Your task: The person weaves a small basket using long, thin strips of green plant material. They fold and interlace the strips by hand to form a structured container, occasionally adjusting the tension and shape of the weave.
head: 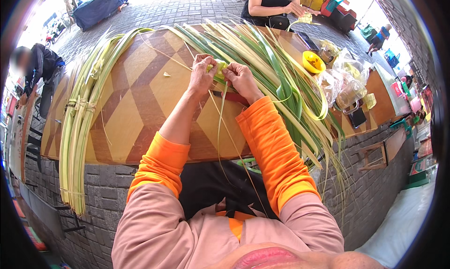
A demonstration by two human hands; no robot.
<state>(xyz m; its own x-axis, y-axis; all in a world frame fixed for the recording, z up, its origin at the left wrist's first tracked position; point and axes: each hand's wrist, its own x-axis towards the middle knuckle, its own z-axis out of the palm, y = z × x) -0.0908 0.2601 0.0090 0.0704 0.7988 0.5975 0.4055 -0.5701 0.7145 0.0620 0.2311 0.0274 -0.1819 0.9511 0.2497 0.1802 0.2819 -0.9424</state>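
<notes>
Over the wooden table, a small woven palm-leaf piece is held between both of my hands. My left hand grips its left side with bent fingers. Thumb and fingers of my right hand pinch the right side. Narrow leaf strips hang from about the hands towards my lap. A dark red flat object lies under my right wrist; what it is I cannot tell. Long green and pale palm leaves lie spread just behind and to the right of my hands.
Tied palm-leaf bundles overhang the table's left front edge. At right are a yellow bowl, plastic bags, a glass mug and a phone. Across the table, a person's hands hold another woven leaf piece.
</notes>
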